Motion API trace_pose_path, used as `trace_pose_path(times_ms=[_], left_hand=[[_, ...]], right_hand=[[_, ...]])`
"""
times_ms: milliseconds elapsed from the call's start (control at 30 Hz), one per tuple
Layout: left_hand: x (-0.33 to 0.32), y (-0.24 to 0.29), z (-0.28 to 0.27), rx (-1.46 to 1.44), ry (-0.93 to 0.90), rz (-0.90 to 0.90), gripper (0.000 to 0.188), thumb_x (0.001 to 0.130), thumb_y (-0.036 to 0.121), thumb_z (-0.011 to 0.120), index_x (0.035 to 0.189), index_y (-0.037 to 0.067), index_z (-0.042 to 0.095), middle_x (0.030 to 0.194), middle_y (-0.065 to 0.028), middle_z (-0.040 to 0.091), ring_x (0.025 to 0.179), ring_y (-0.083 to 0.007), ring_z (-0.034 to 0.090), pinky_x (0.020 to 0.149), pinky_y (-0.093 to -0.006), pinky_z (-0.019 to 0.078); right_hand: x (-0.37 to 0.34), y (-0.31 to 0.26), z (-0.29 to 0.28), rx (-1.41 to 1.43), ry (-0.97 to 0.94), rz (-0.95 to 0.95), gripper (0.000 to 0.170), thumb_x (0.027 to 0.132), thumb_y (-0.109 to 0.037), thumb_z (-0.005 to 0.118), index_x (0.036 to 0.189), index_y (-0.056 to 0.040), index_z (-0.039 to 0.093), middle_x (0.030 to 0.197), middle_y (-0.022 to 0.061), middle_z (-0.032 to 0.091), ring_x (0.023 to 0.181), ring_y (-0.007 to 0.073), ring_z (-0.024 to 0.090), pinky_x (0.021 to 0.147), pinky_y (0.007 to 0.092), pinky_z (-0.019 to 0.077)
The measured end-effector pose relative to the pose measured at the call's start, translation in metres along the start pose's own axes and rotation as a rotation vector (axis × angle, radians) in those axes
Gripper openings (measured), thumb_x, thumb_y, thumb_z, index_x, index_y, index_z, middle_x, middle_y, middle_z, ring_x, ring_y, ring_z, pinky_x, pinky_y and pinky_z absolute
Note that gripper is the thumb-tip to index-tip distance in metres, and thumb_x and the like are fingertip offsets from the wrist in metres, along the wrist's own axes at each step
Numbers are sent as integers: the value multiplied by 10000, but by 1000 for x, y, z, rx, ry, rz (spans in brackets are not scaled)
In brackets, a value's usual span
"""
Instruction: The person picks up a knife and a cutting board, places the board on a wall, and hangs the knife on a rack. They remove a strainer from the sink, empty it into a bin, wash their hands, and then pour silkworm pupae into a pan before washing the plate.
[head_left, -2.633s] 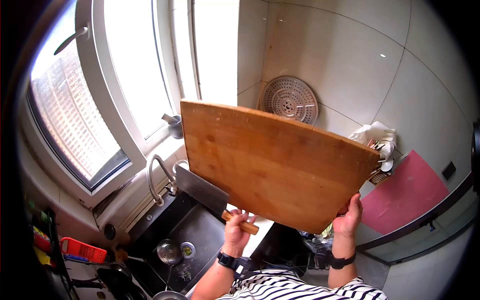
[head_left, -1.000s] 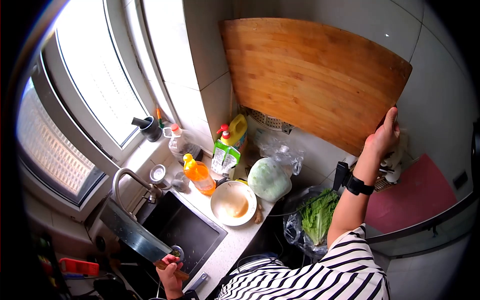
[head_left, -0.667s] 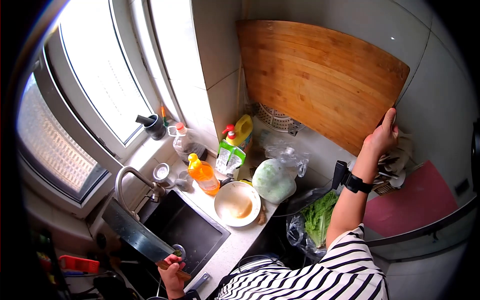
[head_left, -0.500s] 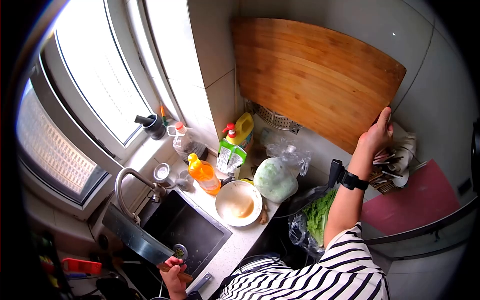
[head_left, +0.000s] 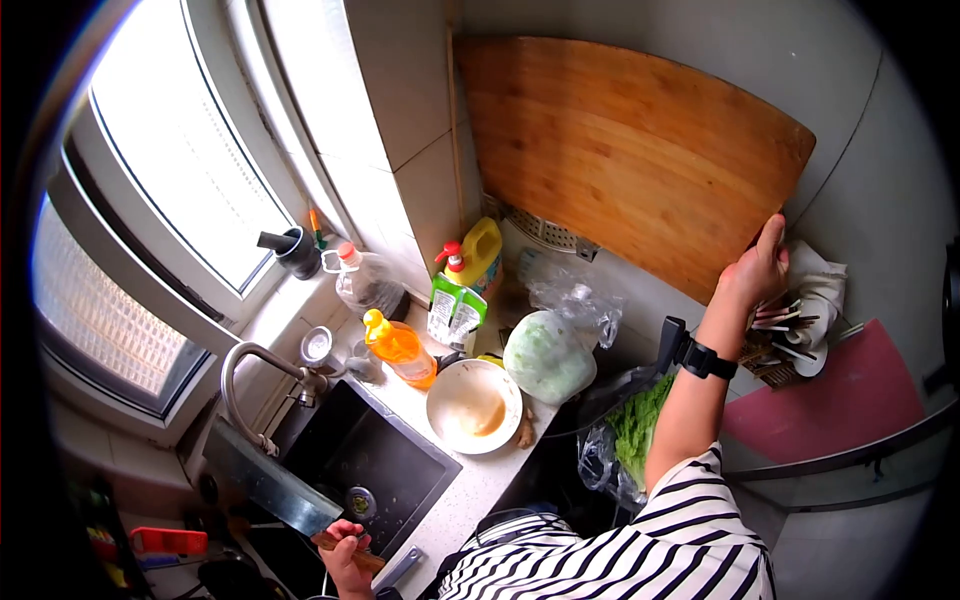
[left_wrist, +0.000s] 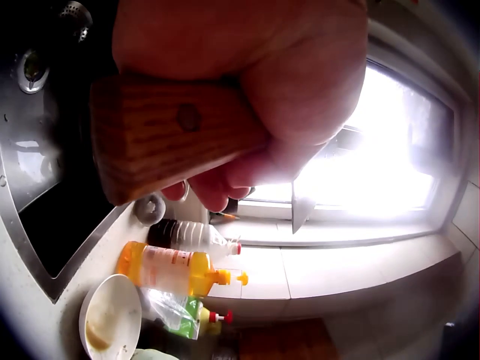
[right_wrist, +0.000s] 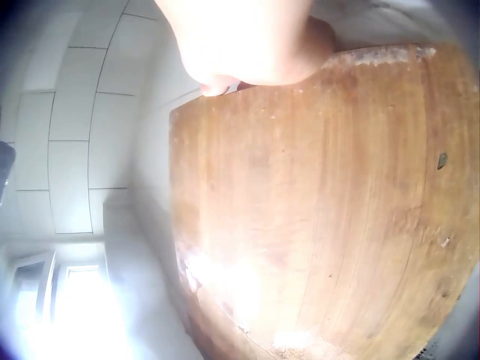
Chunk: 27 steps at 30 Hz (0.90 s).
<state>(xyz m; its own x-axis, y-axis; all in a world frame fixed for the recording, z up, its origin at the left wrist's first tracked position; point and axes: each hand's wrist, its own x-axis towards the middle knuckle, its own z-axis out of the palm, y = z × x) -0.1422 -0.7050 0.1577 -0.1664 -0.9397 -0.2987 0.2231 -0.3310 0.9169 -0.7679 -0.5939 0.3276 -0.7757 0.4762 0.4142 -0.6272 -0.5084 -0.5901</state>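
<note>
My right hand (head_left: 757, 270) grips a large wooden cutting board (head_left: 640, 150) by its right end. The board is held up near the tiled corner, its face tilted towards me, hiding most of a perforated steamer plate (head_left: 540, 229). In the right wrist view the board (right_wrist: 322, 202) fills most of the picture, with my hand (right_wrist: 247, 37) at its edge. Low on the left, my left hand (head_left: 347, 556) holds a cleaver (head_left: 270, 478) by its wooden handle, the broad blade slanting over the black sink (head_left: 400, 455). The left wrist view shows fingers wrapped round that handle (left_wrist: 172, 135).
Beside the sink stand an orange bottle (head_left: 400, 350), a white bowl (head_left: 450, 400), a wrapped pale green melon-like thing (head_left: 548, 357) and a yellow jug (head_left: 483, 255). A curved faucet (head_left: 232, 385) rises behind the sink. Leafy greens (head_left: 640, 430) lie under my right arm, with a utensil basket (head_left: 785, 365) further right.
The cutting board has gone from in front of me up and back to the wall corner in my right hand. My left hand has lowered the cleaver leftwards; both barely moved lately.
</note>
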Motion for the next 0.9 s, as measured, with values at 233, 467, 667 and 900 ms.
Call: trace_pose_path(times_ms=[233,467,667,900], left_hand=[[4,0,11,48,-44,-2,231,731,29,583,909,146,493,955,-1,554,880,-151,577,687,-297,543],[2,-2,14,46,-20,-4,218,731,19,584,890,135,489,955,-8,553,857,-150,579,684,-289,549],[1,0,27,34,11,66,206,715,18,581,920,17,564,844,-51,575,765,-152,601,644,-290,558],[14,-3,37,21,-87,108,136,751,-38,547,880,8,546,826,-63,577,681,-147,593,605,-281,530]], right_hand=[[5,12,8,-41,11,-50,258,820,-218,727,764,-8,589,797,6,608,738,69,514,686,222,428],[-10,28,-7,7,4,-29,232,838,-188,701,748,-9,584,815,14,620,744,78,532,702,229,438],[-11,51,-25,-38,37,47,232,855,-202,682,797,10,609,859,26,630,757,90,552,700,236,453],[-10,69,-32,-131,12,133,351,858,-322,672,883,24,615,891,49,640,764,111,564,688,254,469]])
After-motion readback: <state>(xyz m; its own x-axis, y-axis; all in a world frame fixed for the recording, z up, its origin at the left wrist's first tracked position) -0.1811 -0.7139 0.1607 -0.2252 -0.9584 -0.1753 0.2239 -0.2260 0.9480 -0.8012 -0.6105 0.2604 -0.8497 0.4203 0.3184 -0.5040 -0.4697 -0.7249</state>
